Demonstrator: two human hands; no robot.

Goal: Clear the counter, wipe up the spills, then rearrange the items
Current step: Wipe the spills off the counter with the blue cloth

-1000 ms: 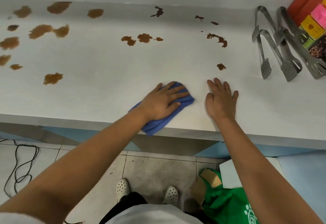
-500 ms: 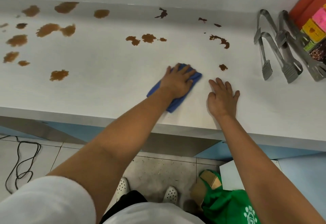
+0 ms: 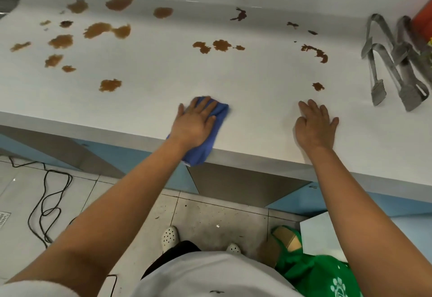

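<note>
Pressing flat fingers on the blue cloth (image 3: 218,119) at the table's (image 3: 257,109) near edge, the left hand (image 3: 194,124) was mid-wipe; the right hand (image 3: 314,124) rested spread, empty. Brown spills (image 3: 109,85) lay farther off, so reaching far-left probably came next

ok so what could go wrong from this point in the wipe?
1. The blue cloth already droops over the counter's front edge under the left hand; another pull back could drag it off.
2. The right hand rests flat close to a small brown spot and may smear it.
3. Many brown spills remain; one cloth may just spread them, perhaps toward the metal tongs.
</note>
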